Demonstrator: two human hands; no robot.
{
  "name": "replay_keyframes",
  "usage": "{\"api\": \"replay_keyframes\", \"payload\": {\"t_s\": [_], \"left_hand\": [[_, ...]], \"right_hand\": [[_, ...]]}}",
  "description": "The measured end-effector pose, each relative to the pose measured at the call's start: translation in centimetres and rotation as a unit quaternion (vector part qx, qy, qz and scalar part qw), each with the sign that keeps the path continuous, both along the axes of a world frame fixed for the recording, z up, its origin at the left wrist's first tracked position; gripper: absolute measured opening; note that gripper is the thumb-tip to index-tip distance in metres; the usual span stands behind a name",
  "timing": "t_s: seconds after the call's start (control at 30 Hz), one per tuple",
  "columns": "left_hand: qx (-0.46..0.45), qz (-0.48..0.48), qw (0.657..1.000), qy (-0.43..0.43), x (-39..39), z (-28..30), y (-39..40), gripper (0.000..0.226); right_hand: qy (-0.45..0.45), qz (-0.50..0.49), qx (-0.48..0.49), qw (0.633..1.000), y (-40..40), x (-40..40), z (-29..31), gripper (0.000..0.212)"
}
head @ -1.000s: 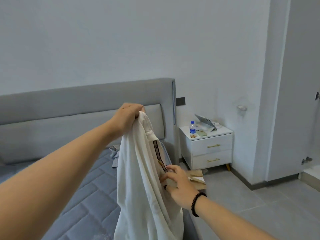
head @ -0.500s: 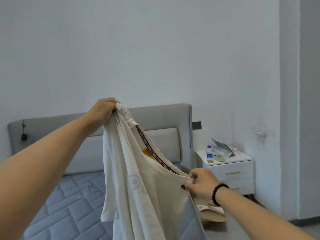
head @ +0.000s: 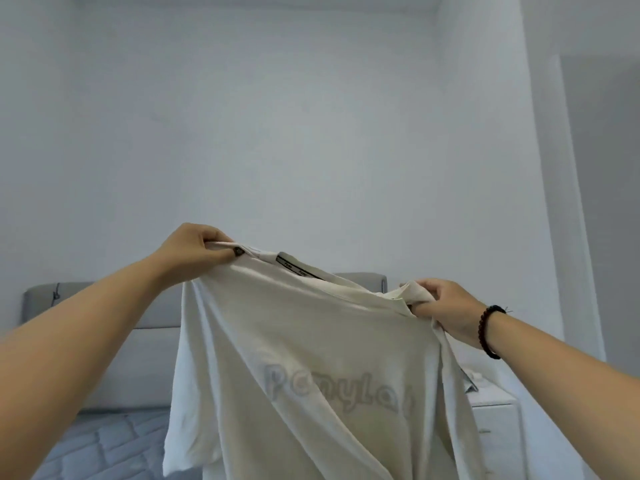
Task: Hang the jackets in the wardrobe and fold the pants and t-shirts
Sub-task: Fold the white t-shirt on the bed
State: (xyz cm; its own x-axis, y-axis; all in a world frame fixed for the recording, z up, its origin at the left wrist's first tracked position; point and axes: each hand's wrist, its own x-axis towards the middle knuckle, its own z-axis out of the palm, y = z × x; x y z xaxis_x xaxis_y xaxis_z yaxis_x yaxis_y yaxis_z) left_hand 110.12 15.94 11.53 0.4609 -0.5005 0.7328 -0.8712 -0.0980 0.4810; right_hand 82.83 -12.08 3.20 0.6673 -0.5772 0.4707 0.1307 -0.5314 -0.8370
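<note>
White wall [head: 311,116] and grey headboard [head: 104,323] fill the background. Left hand [head: 197,247] and right hand [head: 446,306] each pinch a shoulder of the white t-shirt [head: 311,375], holding it spread.

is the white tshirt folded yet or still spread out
Spread out, not folded: the white t-shirt hangs open between the left hand and right hand, each gripping a shoulder, with its printed lettering showing.

Soft, even daylight fills the room, bright but flat, with a cool bluish cast on the white wall [head: 311,133]. Its source is perhaps to the right, though no window shows. Shadows are faint: light folds on the t-shirt [head: 311,358], which glows slightly translucent. No glare. The wide lens bends the wall corner [head: 568,237] and stretches the forearms. Detail is slightly soft throughout.
</note>
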Motion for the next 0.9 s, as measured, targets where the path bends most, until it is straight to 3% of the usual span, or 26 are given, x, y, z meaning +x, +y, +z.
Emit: {"api": "replay_keyframes", "payload": {"t_s": [0.13,0.23,0.33,0.37,0.47,0.5,0.57,0.67,0.77,0.9], "left_hand": [[-0.014,0.007,1.0,-0.001,-0.3,1.5,1.1,0.01],[-0.052,0.004,0.999,-0.006,-1.2,3.1,1.8,0.013],[-0.137,-0.01,0.99,0.012,-1.9,5.1,3.0,0.019],[-0.134,0.013,0.991,0.004,-1.9,5.4,3.2,0.026],[0.024,0.193,0.978,-0.072,-1.8,4.8,3.2,0.046],[0.034,0.213,0.973,-0.078,-1.9,4.4,3.3,0.049],[-0.003,0.183,0.982,-0.054,-1.8,3.9,4.0,0.05],[-0.057,0.088,0.993,0.046,-2.1,3.5,6.0,0.043],[-0.067,-0.008,0.988,0.142,-2.0,3.2,7.6,0.048],[-0.072,-0.031,0.987,0.141,-2.9,4.3,10.2,0.053]], "right_hand": [[-0.003,-0.052,-0.055,0.997,0.4,-1.5,4.2,0.013],[-0.058,-0.119,-0.078,0.988,1.3,-1.9,7.4,0.042],[-0.078,-0.119,-0.087,0.986,3.1,-2.7,11.0,0.043],[-0.065,-0.125,-0.089,0.986,3.7,-3.1,12.0,0.048],[0.044,-0.213,-0.143,0.965,5.0,-4.0,12.9,0.066],[0.075,-0.23,-0.149,0.959,5.4,-4.3,12.9,0.068],[0.098,-0.205,-0.123,0.966,6.3,-5.0,12.3,0.071],[0.081,-0.11,-0.064,0.988,6.4,-5.3,11.6,0.101],[0.09,-0.046,-0.034,0.994,7.9,-5.6,11.1,0.11],[0.118,0.033,-0.016,0.992,9.6,-6.8,11.8,0.116]]}}
